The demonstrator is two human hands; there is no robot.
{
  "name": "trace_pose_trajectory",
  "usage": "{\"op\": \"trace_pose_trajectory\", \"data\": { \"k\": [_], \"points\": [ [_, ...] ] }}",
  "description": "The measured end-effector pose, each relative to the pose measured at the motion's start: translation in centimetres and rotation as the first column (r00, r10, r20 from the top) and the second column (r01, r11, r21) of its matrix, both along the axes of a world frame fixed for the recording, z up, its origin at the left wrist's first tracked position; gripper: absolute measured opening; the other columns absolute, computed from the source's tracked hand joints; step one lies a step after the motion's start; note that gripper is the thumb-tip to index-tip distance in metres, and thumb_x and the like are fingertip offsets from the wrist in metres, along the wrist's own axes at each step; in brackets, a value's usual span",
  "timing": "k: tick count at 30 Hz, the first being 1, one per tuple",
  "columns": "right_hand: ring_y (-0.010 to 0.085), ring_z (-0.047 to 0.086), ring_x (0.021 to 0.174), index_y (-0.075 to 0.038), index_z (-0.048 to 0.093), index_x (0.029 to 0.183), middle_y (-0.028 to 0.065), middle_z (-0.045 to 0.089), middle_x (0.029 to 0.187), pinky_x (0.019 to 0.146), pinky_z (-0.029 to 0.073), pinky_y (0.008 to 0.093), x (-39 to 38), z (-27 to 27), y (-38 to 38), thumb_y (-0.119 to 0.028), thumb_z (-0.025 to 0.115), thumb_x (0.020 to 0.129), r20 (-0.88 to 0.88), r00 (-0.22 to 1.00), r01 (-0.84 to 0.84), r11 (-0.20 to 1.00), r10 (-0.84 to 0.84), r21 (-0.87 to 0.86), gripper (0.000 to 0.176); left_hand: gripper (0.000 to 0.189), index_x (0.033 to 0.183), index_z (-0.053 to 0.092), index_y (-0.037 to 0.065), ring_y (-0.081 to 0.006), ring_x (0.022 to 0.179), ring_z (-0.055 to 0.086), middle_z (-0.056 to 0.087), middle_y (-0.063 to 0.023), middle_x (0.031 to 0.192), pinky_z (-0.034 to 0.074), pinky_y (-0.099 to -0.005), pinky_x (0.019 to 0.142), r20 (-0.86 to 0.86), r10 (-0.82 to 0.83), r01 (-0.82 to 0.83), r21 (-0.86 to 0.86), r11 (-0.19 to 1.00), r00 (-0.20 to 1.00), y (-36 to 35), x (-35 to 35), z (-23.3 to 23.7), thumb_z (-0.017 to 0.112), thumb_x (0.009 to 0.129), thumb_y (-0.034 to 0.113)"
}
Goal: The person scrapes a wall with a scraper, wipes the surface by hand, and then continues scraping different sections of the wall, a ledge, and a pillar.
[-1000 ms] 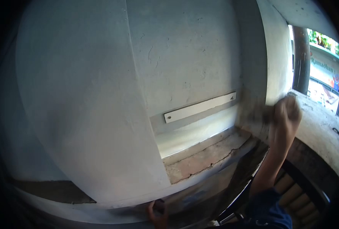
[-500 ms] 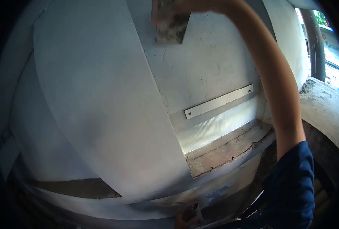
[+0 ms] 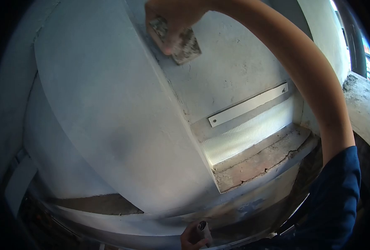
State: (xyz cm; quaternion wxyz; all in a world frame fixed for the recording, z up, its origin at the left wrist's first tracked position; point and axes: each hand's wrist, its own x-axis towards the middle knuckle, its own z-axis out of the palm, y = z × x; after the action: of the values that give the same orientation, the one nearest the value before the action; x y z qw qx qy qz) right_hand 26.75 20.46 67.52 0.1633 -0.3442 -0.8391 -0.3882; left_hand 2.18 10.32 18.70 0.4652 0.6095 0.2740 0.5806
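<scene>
Rough grey pad pressed flat on pale plastered wall, high up, where smooth painted face meets rougher recessed panel. Your right hand grasps it, fingers clenched over its top. Below right: white strip, ribbed pane, cracked ledge. Your left hand low at frame bottom, fingers wrapped round small whitish object. Daylight at far right.

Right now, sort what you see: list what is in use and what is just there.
In use: right hand holding a flat tool to the wall; left hand gripping a small object, unclear.
Just there: white strip, ribbed panel, cracked ledge.
</scene>
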Motion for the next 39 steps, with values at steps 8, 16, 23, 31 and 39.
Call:
{"op": "trace_pose_trajectory", "data": {
  "k": [8, 16, 23, 31, 39],
  "points": [
    [0.0298, 0.061, 0.088, 0.009, 0.058, 0.099, 0.0209, 0.063, 0.093, 0.075, 0.048, 0.035, -0.4, 0.1, -1.5, -0.026, 0.079, 0.06, -0.027, 0.998, -0.046, 0.997, 0.048, 0.064, 0.057, 0.054, 0.123, 0.048, 0.005, -0.0139, 0.061, 0.054, 0.06, -0.0106, 0.094, 0.046, -0.0273, 0.051, 0.024, 0.097, -0.098, 0.012, 0.995, 0.995, 0.6, 0.8, 0.4, 0.067, 0.072, 0.01],
    [0.031, 0.061, 0.087, 0.008, 0.06, 0.098, 0.0214, 0.062, 0.096, 0.075, 0.048, 0.0362, -0.7, 0.5, -1.5, -0.024, 0.08, 0.058, 0.055, 0.998, -0.002, 0.999, 0.004, -0.04, 0.056, 0.051, 0.122, 0.048, 0.006, -0.0116, 0.055, 0.051, 0.057, -0.0074, 0.083, 0.042, -0.0243, 0.046, 0.073, 0.103, -0.11, 0.103, 0.989, 0.992, 0.7, 1.1, 0.4, 0.065, 0.074, 0.007],
    [0.0306, 0.061, 0.086, 0.008, 0.06, 0.1, 0.0205, 0.063, 0.094, 0.074, 0.048, 0.0358, -0.6, 0.5, -1.9, -0.025, 0.08, 0.059, 0.046, 0.996, -0.075, 0.997, 0.073, 0.03, 0.056, 0.051, 0.125, 0.046, 0.008, -0.0107, 0.053, 0.047, 0.054, -0.0068, 0.085, 0.04, -0.0252, 0.044, 0.11, -0.025, 0.025, -0.001, 1.0, 0.994, 0.1, 0.8, 1.3, 0.059, 0.076, 0.0],
    [0.0295, 0.062, 0.084, 0.007, 0.06, 0.095, 0.0199, 0.064, 0.089, 0.074, 0.048, 0.0355, -0.5, -0.9, -1.8, -0.024, 0.078, 0.062, 0.049, 0.999, 0.022, 0.999, -0.024, 0.027, 0.049, 0.053, 0.126, 0.045, 0.007, -0.0103, 0.051, 0.046, 0.053, -0.005, 0.077, 0.041, -0.025, 0.044, 0.088, -0.022, 0.021, 0.01, 1.0, 0.996, 0.4, 0.9, 0.9, 0.063, 0.076, 0.005],
    [0.0262, 0.062, 0.082, 0.002, 0.063, 0.087, 0.0175, 0.065, 0.085, 0.07, 0.048, 0.033, -1.4, -3.6, -7.5, -0.014, 0.07, 0.069, -0.419, 0.9, 0.136, 0.991, -0.123, 0.002, 0.025, 0.054, 0.124, 0.044, 0.002, -0.0131, 0.059, 0.051, 0.053, -0.0056, 0.081, 0.045, -0.0262, 0.053, -0.016, 0.169, -0.166, 0.113, 0.98, 0.985, 0.4, -0.3, -1.6, 0.064, 0.075, 0.009]
  ]
}}
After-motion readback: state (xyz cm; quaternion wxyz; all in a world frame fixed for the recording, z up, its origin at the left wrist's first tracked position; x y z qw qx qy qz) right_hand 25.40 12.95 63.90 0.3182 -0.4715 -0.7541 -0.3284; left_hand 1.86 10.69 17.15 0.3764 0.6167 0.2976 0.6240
